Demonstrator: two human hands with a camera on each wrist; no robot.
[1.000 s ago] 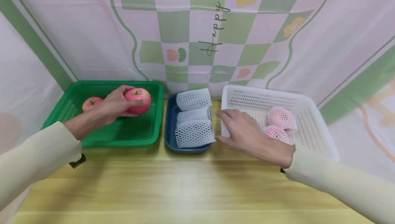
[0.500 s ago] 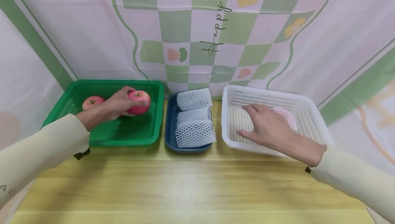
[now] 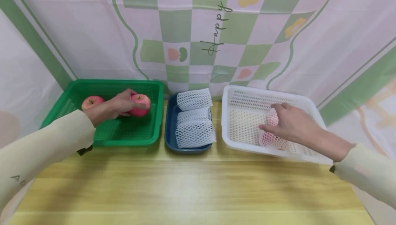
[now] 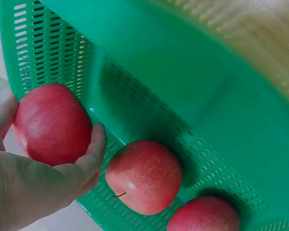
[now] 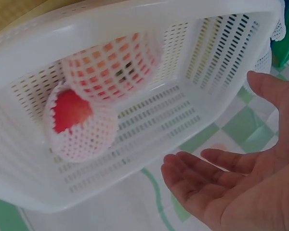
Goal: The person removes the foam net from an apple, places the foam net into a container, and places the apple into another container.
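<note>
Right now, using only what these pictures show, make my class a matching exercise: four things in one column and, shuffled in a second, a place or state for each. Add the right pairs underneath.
Column one:
1. left hand
2. white mesh sleeves
3. right hand
4. net-covered apples

Column two:
A. lying in the dark blue tray
B. inside the white basket
C. open, gripping nothing
D. gripping a red apple

Right pairs: 1-D, 2-A, 3-C, 4-B.

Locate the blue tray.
Head view, centre: the blue tray sits on the table between the green basket, left, and the white basket, right, with white nets in it.
</note>
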